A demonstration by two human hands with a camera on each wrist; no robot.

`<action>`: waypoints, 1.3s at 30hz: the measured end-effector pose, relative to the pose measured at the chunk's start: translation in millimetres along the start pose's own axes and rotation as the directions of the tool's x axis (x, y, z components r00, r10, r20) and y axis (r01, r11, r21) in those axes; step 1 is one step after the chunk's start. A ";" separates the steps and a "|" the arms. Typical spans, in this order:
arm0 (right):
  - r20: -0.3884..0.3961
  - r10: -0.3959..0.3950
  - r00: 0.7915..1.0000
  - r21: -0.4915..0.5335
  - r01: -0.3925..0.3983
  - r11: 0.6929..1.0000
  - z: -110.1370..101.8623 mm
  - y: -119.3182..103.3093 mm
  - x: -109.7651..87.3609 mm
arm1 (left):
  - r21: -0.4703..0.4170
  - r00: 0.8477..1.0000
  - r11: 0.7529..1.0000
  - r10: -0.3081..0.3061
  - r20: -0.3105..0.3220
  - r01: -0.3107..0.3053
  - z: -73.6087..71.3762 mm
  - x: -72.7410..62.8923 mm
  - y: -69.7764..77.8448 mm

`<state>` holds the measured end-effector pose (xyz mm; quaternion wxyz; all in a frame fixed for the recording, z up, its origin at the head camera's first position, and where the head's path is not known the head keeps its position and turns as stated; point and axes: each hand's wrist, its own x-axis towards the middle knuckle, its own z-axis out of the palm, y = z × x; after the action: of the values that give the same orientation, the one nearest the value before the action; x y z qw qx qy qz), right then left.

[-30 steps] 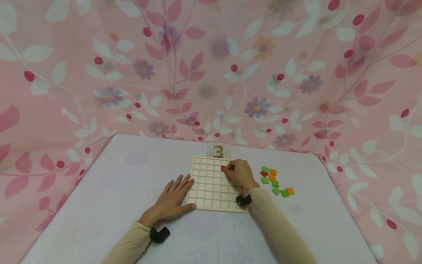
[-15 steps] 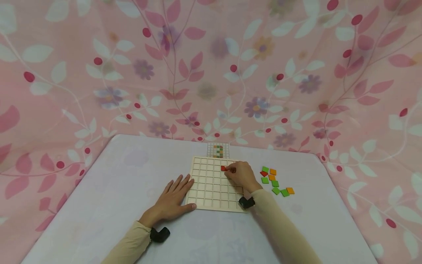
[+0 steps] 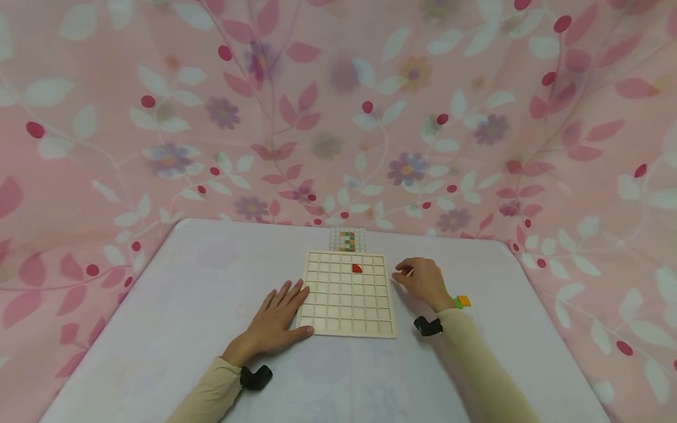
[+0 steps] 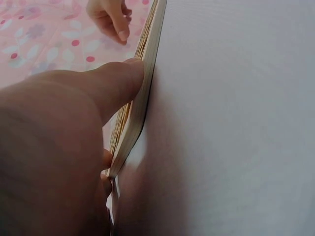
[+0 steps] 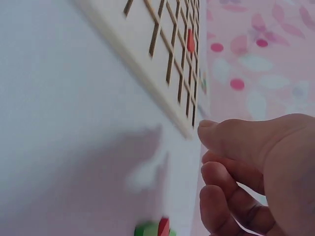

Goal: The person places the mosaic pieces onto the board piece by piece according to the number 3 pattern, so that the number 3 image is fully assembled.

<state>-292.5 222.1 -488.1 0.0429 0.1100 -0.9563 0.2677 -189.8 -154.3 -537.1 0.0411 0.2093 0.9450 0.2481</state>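
Observation:
A square wooden grid board (image 3: 347, 294) lies on the table. One red tile with a rounded corner (image 3: 357, 268) sits in a cell of its upper right part. My left hand (image 3: 275, 320) rests at the board's left edge, fingers spread and straight; in the left wrist view its thumb (image 4: 115, 83) lies on the board's edge. Just right of the board, my right hand (image 3: 423, 282) hovers above the table, fingers loosely bent and holding nothing. It covers most of the loose tiles; an orange tile (image 3: 463, 301) and part of a green tile (image 3: 457, 303) show beside its wrist.
Behind the board lies a printed grid card (image 3: 347, 239) with a coloured pattern. In the right wrist view a red tile (image 5: 163, 227) and green pieces show at the bottom edge. A pink floral cloth (image 3: 338, 117) hangs behind the white table (image 3: 211, 276).
My right hand has let go of the red tile, leaving it in its cell, and moved right off the board to near the loose tiles. My left hand has stayed put.

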 end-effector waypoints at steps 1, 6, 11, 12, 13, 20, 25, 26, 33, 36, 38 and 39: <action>0.001 0.005 1.000 0.000 -0.005 1.000 -3.8 4.2 -1.9 | 0.001 1.000 1.000 -0.004 -0.001 0.004 -0.9 -0.5 0.0; 0.022 0.067 0.997 -0.027 -0.067 0.997 -18.0 22.2 -12.7 | 0.009 1.000 1.000 -0.020 0.005 0.020 -3.4 -2.2 -0.7; 0.054 0.141 0.989 -0.085 -0.136 0.987 -24.0 35.8 -24.1 | 0.009 1.000 1.000 -0.024 0.008 0.024 -2.3 -1.9 -1.6; 0.059 0.142 0.988 -0.089 -0.137 0.987 -24.6 38.0 -26.3 | 0.010 1.000 1.000 -0.025 0.008 0.025 -1.8 -1.7 -1.9; 0.063 0.140 0.988 -0.085 -0.135 0.987 -25.2 40.1 -28.3 | 0.013 1.000 1.000 -0.026 0.010 0.026 -1.4 -1.5 -2.3; 0.028 0.083 0.996 -0.048 -0.081 0.996 -24.4 52.0 -34.8 | -0.003 1.000 1.000 -0.009 -0.011 0.009 -0.3 -1.2 -3.5; 0.009 0.055 0.998 -0.027 -0.055 0.998 -21.6 55.6 -34.9 | -0.015 1.000 1.000 -0.005 -0.005 0.005 -0.3 0.0 -2.5; 0.009 0.051 0.999 -0.023 -0.051 0.998 -21.5 55.9 -35.0 | -0.008 1.000 1.000 -0.010 0.008 0.010 -1.0 0.4 -1.9; 0.046 0.047 0.998 -0.002 -0.047 0.999 -20.0 58.8 -36.5 | 0.005 0.999 1.000 -0.019 0.025 0.019 -0.1 1.5 -0.8; 0.061 0.060 0.996 -0.002 -0.060 0.998 -18.9 59.3 -36.3 | 0.003 0.999 1.000 -0.018 0.026 0.018 0.1 1.4 -1.0; 0.064 0.063 0.996 -0.007 -0.062 0.998 -18.6 59.0 -35.9 | 0.001 1.000 1.000 -0.016 0.026 0.016 -0.3 1.2 -0.6; 0.062 0.060 0.996 -0.009 -0.060 0.998 -18.5 58.7 -35.7 | 0.001 1.000 1.000 -0.017 0.026 0.017 -0.6 1.1 -0.4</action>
<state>-271.0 287.3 -506.9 0.0053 0.0893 -0.9610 0.2618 -191.0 -154.4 -536.8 0.0553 0.2043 0.9463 0.2445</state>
